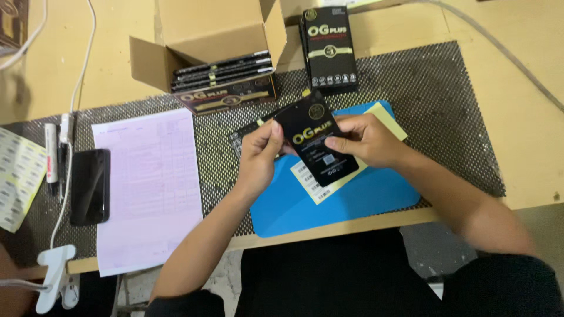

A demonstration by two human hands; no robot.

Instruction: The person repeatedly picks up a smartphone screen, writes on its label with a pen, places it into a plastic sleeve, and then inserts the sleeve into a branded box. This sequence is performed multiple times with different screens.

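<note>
Packet (315, 141), flat and black, sits pinched between both hands above the blue mat (352, 205), long axis tilted toward lower right, left hand (258, 155) closed on its left edge, right hand (364, 140) on its right edge.

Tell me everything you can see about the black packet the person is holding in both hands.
The black packet is a flat, slim rectangular retail pack, glossy black with gold lettering, a small round gold emblem near its top and a pale printed patch near its lower end. It is held tilted above the blue mat, top leaning toward the cardboard box. The left hand pinches its left edge; the right hand grips its right edge. A yellowish label sheet lies beneath it. It looks sealed, though that is not certain.
</note>
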